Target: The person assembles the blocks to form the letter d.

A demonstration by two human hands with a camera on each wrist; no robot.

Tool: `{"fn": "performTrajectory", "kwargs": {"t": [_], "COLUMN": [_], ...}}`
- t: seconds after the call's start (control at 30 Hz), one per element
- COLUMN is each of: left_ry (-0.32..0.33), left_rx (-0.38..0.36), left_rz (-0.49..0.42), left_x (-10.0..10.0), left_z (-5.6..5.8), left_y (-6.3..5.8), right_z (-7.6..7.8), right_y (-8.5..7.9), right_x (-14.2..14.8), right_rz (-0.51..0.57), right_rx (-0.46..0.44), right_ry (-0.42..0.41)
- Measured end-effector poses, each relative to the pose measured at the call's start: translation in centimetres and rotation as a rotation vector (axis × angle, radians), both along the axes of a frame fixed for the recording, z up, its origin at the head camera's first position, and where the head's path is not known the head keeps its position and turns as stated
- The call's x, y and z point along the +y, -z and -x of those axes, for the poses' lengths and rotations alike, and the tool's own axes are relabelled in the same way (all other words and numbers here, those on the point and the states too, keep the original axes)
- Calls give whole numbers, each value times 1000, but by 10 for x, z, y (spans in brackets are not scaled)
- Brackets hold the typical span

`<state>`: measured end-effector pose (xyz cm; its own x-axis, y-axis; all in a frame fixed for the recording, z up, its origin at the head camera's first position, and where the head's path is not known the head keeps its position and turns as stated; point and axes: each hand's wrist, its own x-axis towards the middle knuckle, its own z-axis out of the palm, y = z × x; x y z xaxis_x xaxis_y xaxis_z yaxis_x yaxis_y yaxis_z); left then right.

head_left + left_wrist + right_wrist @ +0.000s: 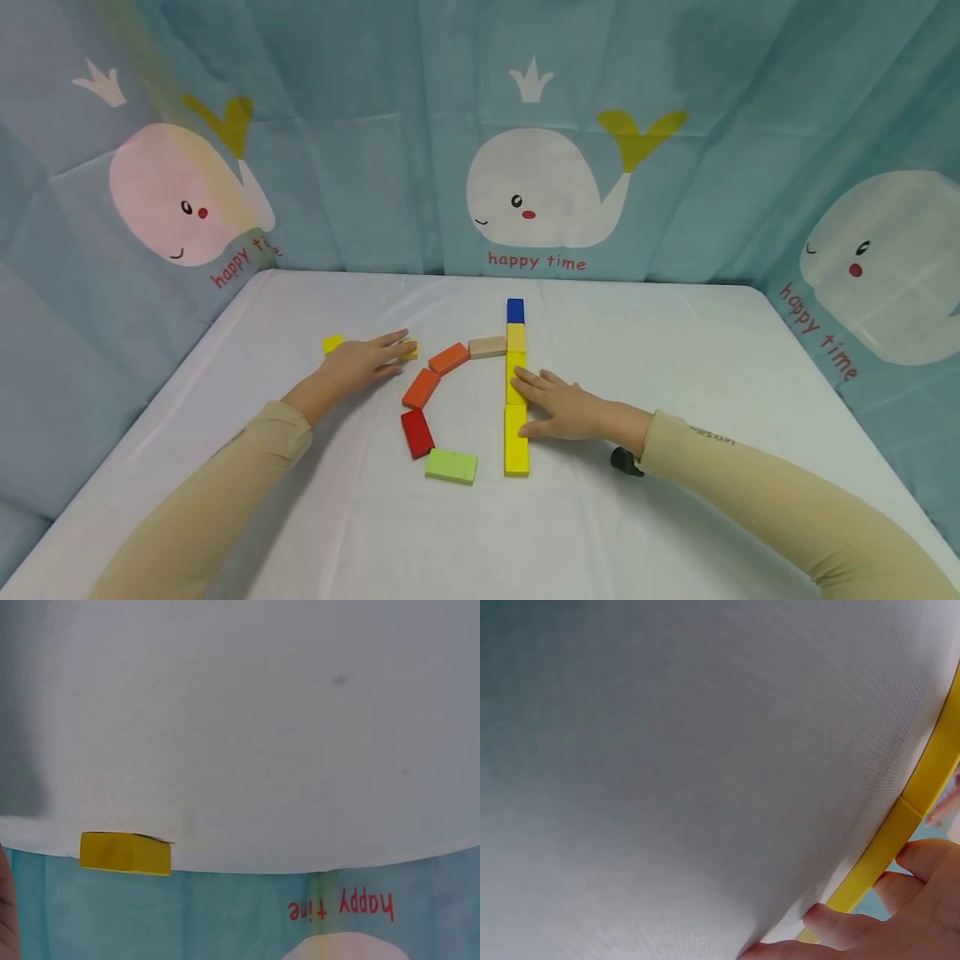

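Note:
My left hand (363, 364) reaches over the table with extended fingers. At its fingertips is a small yellow block (412, 355), partly covered by a finger; a firm grip on it is not visible. My right hand (566, 408) rests its spread fingers against the right side of a straight column of blocks. That column has two long yellow blocks (516, 454), a paler yellow block (516, 337) and a blue block (515, 311) at its far end. In the right wrist view, the fingers (844, 928) touch the yellow strip (930, 769).
Left of the column curve a tan block (487, 347), two orange blocks (422, 388), a red block (417, 433) and a light green block (452, 467). Another yellow block (333, 342) lies behind the left hand. A dark object (625, 461) shows under the right wrist. Curtains surround the white table (675, 333).

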<state>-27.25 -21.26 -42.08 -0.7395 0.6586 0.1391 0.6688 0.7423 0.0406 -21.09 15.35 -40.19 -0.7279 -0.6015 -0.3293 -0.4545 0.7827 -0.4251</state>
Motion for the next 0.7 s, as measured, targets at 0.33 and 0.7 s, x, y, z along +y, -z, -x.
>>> {"fn": "performTrajectory", "kwargs": {"t": [0.33, 0.7], "left_ry": [49, 154], "left_rx": [47, 126], "left_rz": [-34, -119], "left_x": [5, 1], "left_z": [7, -8], "left_y": [3, -5], "right_z": [2, 0], "right_y": [4, 1], "right_x": [0, 0], "right_rz": [-8, -1], "right_rx": [18, 16], "right_ry": [-8, -11]}}
